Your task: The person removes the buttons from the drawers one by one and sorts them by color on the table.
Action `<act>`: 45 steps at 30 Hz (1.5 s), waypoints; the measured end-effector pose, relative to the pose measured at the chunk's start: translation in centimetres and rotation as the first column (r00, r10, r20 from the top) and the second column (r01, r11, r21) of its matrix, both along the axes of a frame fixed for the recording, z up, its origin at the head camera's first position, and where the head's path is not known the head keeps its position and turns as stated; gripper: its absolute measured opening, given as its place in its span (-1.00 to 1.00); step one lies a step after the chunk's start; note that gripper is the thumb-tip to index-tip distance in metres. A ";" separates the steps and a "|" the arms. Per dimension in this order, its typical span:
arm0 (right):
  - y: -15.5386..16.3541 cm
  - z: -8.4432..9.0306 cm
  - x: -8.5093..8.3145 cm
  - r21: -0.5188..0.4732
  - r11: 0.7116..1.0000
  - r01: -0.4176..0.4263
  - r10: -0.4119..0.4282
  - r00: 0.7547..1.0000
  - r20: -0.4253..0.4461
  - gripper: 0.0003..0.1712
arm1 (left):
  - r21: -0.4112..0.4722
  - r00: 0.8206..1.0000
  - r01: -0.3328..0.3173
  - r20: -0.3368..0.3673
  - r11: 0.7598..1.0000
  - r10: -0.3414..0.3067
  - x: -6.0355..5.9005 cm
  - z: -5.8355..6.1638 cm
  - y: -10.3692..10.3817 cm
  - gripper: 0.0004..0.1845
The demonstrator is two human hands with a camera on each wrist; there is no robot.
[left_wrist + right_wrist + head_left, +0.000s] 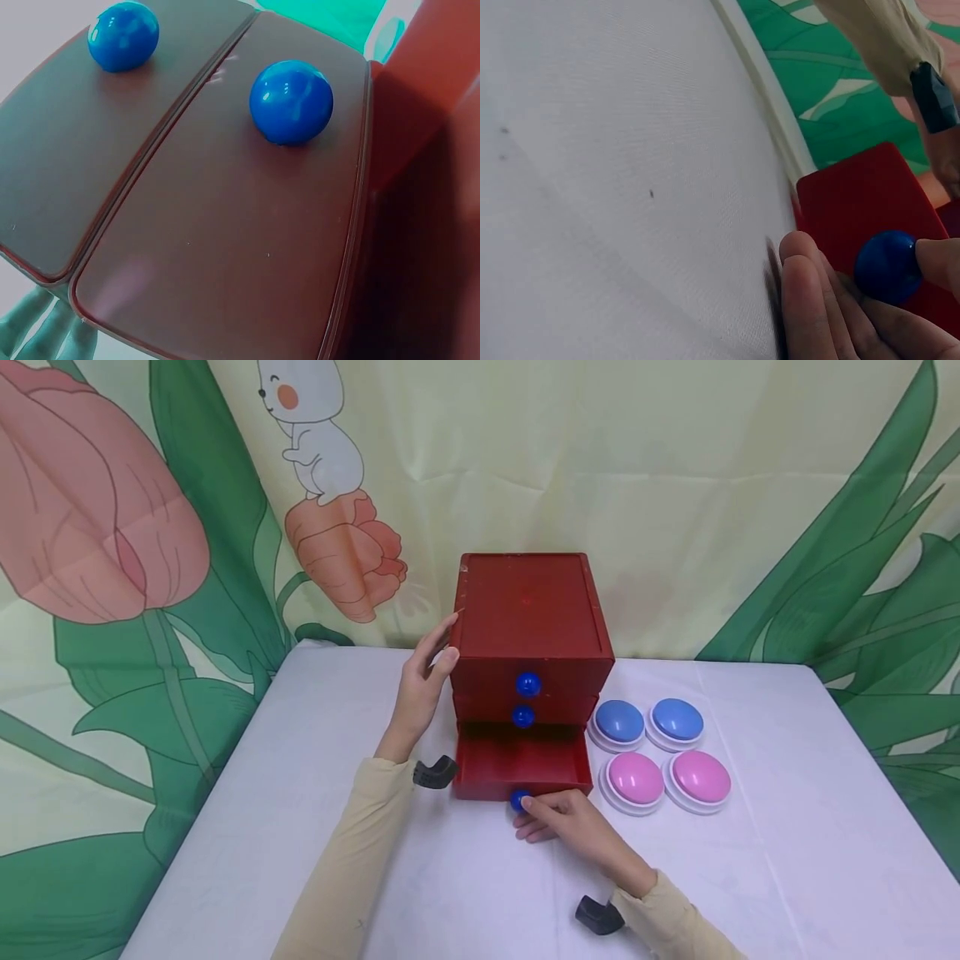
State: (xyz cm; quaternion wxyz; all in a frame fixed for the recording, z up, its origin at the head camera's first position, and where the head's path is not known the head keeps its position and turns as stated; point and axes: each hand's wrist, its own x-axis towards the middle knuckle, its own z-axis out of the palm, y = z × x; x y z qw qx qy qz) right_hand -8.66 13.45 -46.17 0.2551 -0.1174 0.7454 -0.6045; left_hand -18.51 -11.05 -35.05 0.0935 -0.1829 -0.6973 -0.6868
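A red drawer cabinet [525,610] stands on the table, its bottom drawer [517,766] pulled out and its upper two drawers closed. The blue round knobs of the upper drawers show large in the left wrist view, one knob [291,103] on each front. My right hand [573,831] pinches the bottom drawer's blue knob [889,266] between thumb and index finger, the other fingers stretched below it. Against the cabinet's left side lies my left hand [420,689], its fingers extended. In the left wrist view only some fingertips [45,330] appear past the cabinet's edge.
Right of the cabinet sit two blue push buttons [677,720] on white bases, with two pink push buttons [701,777] in front of them. A white cloth covers the table [225,860]. Behind hangs a printed curtain [525,460].
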 end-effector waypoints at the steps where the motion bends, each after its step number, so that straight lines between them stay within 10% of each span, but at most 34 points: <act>1: 0.0 -0.1 -0.2 -0.007 1.000 0.006 -0.006 1.000 0.000 -0.54 | 0.002 1.000 -0.001 0.001 1.000 0.001 0.0 0.0 0.0 -0.46; 36: -0.2 -0.8 -4.1 -0.033 0.999 0.035 -0.034 0.999 0.031 -0.48 | -0.016 1.000 -0.007 -0.006 1.000 0.006 -0.1 -0.1 -0.1 -0.44; 45: -0.4 -0.5 -4.8 -0.034 0.998 0.053 -0.052 0.998 0.024 -0.49 | 0.000 1.000 -0.003 -0.023 1.000 0.003 -1.8 -2.5 -0.4 -0.45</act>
